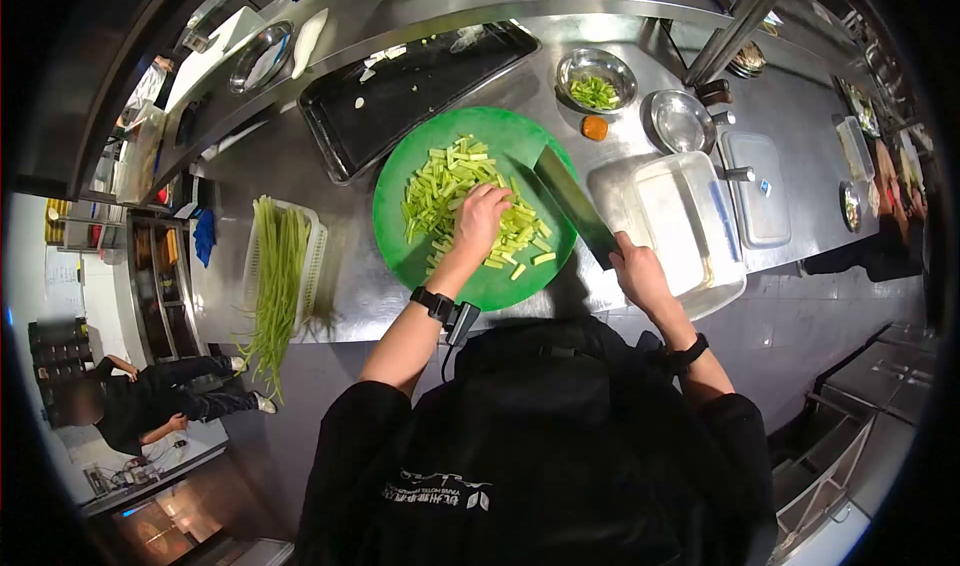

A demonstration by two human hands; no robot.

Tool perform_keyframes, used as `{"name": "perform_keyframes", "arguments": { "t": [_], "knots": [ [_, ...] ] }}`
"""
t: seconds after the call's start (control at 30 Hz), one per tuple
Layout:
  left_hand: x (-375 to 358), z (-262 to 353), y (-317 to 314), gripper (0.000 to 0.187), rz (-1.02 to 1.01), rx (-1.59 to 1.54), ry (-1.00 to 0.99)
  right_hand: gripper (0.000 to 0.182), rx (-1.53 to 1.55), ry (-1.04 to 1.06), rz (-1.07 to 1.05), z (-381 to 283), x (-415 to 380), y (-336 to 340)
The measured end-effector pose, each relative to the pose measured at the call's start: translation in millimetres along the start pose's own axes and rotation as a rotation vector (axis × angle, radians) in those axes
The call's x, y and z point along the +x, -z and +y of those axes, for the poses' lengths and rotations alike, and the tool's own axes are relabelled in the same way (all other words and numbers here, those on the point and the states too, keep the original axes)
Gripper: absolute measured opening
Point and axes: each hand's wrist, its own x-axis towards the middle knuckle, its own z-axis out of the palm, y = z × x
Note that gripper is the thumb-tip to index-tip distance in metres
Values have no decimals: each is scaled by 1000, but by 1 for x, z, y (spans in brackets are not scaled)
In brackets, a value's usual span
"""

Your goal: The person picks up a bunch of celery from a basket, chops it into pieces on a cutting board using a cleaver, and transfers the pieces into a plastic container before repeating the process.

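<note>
Left hand [482, 221]: bent over cut stalks [438, 188] on green board [400, 256], grip unclear
Right hand [640, 274]: gripping cleaver [575, 206] across board's right rim, likely sparing fingers
Whole stalks [275, 266]: left of board, seemingly too long for basket [317, 258]

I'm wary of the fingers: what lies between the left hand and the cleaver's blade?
In the head view: loose cut green pieces beside the left hand, then bare green board nearer the cleaver.
</note>
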Motion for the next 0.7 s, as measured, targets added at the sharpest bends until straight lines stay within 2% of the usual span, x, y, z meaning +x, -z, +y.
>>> {"name": "perform_keyframes", "arguments": {
  "t": [0.07,0.13,0.17,0.27,0.3,0.37,0.5,0.6,0.63,0.7],
  "knots": [
    [-1,9,3,15,25,15,15,22,9,6,6,1,2,-3],
    [0,20,-5,12,37,106,-155,21,11,15,20,2,4,-4],
    [-1,25,-9,12,39,108,-153,21,12,18,18,2,5,-3],
    [-3,31,-20,15,-223,53,-253,24,30,3,-28,0,5,0],
    [-5,26,-29,15,-222,52,-254,23,36,0,-17,0,5,-1],
    [-10,17,-51,15,-342,-20,-139,22,41,-6,-6,1,4,-2],
    [-7,29,-50,13,-299,187,-243,22,45,-2,4,2,3,-4],
    [-2,33,-46,13,-371,245,-190,22,59,0,2,4,4,-5],
    [-1,33,-44,13,-372,245,-189,21,62,-1,2,5,4,-5],
    [-2,31,-39,13,-235,40,-111,21,56,-1,5,6,5,-5]
  ]
}}
